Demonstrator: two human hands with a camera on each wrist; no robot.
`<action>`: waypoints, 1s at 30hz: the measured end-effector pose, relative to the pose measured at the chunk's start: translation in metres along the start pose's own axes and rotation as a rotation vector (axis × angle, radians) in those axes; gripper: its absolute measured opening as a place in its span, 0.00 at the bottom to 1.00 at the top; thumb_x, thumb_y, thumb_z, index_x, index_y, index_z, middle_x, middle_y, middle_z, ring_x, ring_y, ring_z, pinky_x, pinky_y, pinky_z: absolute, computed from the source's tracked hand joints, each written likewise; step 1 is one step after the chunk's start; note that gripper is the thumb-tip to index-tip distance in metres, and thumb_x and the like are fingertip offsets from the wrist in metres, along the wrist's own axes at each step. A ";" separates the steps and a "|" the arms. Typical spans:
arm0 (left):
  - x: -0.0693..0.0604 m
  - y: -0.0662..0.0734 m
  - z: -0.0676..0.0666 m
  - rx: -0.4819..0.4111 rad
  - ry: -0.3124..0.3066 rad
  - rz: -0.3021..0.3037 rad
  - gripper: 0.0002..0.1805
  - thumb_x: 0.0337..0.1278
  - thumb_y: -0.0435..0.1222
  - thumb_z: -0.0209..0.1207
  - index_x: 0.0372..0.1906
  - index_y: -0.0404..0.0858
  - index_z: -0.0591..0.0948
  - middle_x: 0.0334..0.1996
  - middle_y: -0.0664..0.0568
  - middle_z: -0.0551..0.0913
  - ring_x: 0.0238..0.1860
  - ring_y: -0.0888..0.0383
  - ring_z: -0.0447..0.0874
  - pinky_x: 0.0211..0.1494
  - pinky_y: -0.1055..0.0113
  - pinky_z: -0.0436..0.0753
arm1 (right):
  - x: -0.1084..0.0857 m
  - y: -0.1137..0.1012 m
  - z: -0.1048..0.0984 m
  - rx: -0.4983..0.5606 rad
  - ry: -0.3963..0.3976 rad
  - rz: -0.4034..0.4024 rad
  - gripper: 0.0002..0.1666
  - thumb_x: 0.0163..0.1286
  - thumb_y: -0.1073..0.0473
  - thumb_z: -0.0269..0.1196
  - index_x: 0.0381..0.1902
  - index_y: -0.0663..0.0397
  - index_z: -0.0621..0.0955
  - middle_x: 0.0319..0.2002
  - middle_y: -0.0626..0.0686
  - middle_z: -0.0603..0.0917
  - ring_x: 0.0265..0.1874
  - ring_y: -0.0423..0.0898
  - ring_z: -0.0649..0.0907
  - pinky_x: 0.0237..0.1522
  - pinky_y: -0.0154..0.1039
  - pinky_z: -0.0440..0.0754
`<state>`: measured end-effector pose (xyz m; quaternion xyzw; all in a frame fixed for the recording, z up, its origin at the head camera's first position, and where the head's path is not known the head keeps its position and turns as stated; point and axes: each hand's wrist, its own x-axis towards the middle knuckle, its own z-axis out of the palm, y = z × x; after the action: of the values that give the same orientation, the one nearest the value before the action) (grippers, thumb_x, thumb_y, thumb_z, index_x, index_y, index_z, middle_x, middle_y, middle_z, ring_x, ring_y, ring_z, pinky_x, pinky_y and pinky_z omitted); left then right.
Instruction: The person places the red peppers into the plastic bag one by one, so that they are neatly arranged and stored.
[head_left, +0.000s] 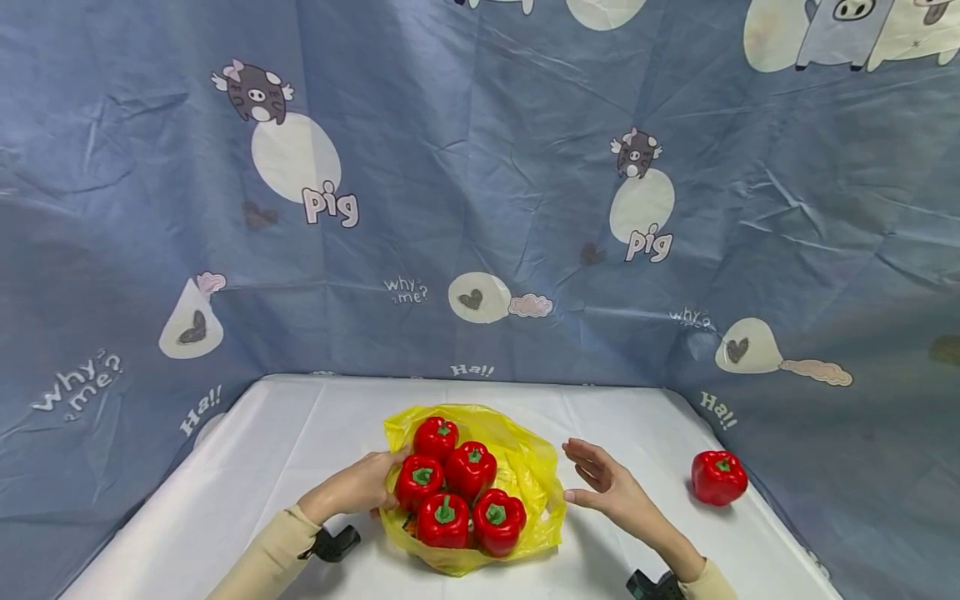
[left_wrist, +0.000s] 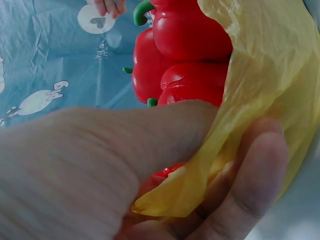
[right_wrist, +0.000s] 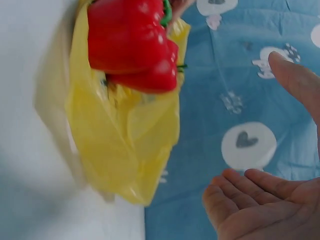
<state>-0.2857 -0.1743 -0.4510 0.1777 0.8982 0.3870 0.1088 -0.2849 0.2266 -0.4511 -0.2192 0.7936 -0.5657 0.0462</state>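
Note:
A yellow plastic bag (head_left: 532, 462) lies open on the table with several red bell peppers (head_left: 470, 471) with green stems in its mouth. At its left rim, my left hand (head_left: 366, 483) grips the plastic; the left wrist view shows the bag's edge (left_wrist: 250, 55) between thumb and fingers, the thumb against the peppers (left_wrist: 192, 32). My right hand (head_left: 613, 493) hovers just right of the bag, its thumb spread from the fingers, holding nothing. The right wrist view shows that hand (right_wrist: 270, 210) apart from the bag (right_wrist: 125, 150).
One more red bell pepper (head_left: 718, 477) sits by itself near the right edge of the white table (head_left: 300, 433). Blue cloth (head_left: 450, 208) printed with cartoon pigs hangs behind and at both sides. Something dark and orange (head_left: 409, 525) shows under the peppers, mostly hidden.

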 end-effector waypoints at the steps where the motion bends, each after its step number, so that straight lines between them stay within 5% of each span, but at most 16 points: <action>1: 0.000 0.000 0.000 -0.001 0.002 0.003 0.48 0.37 0.19 0.66 0.71 0.25 0.59 0.56 0.27 0.74 0.14 0.56 0.76 0.17 0.60 0.81 | -0.001 0.000 -0.003 -0.008 0.016 -0.001 0.44 0.58 0.60 0.70 0.70 0.53 0.63 0.69 0.57 0.67 0.71 0.57 0.65 0.69 0.41 0.66; 13: 0.001 -0.002 0.000 -0.007 0.000 -0.006 0.48 0.38 0.19 0.66 0.71 0.25 0.59 0.58 0.26 0.73 0.14 0.55 0.77 0.18 0.59 0.82 | -0.016 0.011 -0.044 -0.050 0.179 0.075 0.46 0.59 0.57 0.70 0.71 0.55 0.61 0.71 0.59 0.66 0.71 0.53 0.65 0.64 0.29 0.70; 20: 0.002 -0.001 0.000 -0.008 -0.002 -0.010 0.48 0.38 0.19 0.66 0.71 0.25 0.59 0.59 0.26 0.71 0.14 0.56 0.77 0.17 0.61 0.82 | -0.028 0.017 -0.066 -0.031 0.221 0.061 0.44 0.64 0.61 0.65 0.73 0.61 0.58 0.71 0.65 0.62 0.60 0.22 0.70 0.57 0.17 0.69; 26: 0.000 -0.001 0.001 -0.017 -0.008 0.013 0.48 0.37 0.19 0.65 0.71 0.24 0.59 0.58 0.25 0.72 0.15 0.56 0.77 0.17 0.60 0.81 | -0.036 0.020 -0.083 -0.023 0.259 0.038 0.44 0.65 0.62 0.63 0.73 0.62 0.56 0.72 0.66 0.60 0.58 0.18 0.69 0.56 0.16 0.70; 30: -0.001 0.001 -0.001 -0.018 -0.007 0.002 0.48 0.37 0.19 0.65 0.71 0.24 0.59 0.59 0.25 0.71 0.14 0.55 0.77 0.18 0.59 0.82 | -0.039 0.019 -0.092 -0.012 0.277 0.013 0.44 0.65 0.64 0.63 0.73 0.64 0.54 0.71 0.58 0.64 0.58 0.18 0.69 0.54 0.16 0.72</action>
<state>-0.2853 -0.1747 -0.4500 0.1791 0.8942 0.3946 0.1128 -0.2850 0.3285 -0.4429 -0.1341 0.7972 -0.5854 -0.0613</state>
